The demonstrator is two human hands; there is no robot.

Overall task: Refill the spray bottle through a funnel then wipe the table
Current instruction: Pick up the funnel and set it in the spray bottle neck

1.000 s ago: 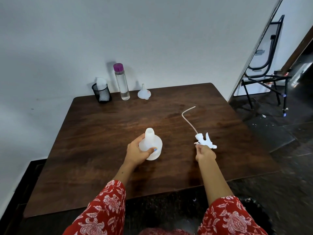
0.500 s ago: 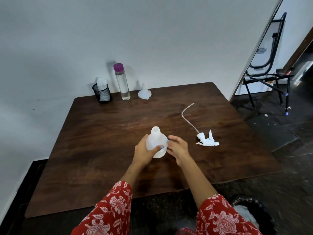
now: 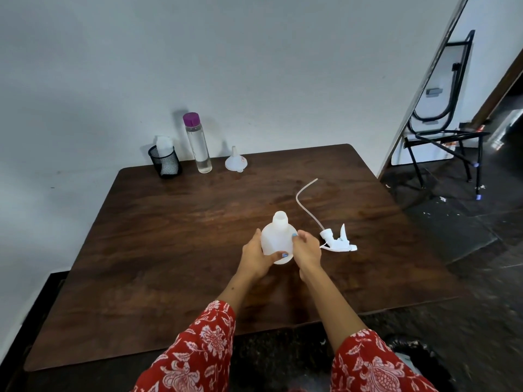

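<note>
The white spray bottle (image 3: pixel 276 239) stands upright with its neck uncapped in the middle of the dark wooden table (image 3: pixel 169 250). My left hand (image 3: pixel 256 254) grips its left side, thumb across the front. My right hand (image 3: pixel 307 250) holds its right side with curled fingers. The white trigger sprayer head (image 3: pixel 338 241) lies on the table just right of my right hand, its thin tube curving away toward the back. A small white funnel (image 3: pixel 236 162) sits upside down near the back edge. Beside it stands a clear water bottle (image 3: pixel 198 145) with a purple cap.
A black mesh cup (image 3: pixel 165 164) holding a white cloth stands at the back left by the wall. A folded black-framed table and chair (image 3: pixel 441 120) lean at the right, beyond the table. A dark bin (image 3: pixel 410 355) sits on the floor by my right sleeve.
My right hand let go of the trigger sprayer head, left it on the table and moved left onto the bottle. The bottle shifted slightly away from me.
</note>
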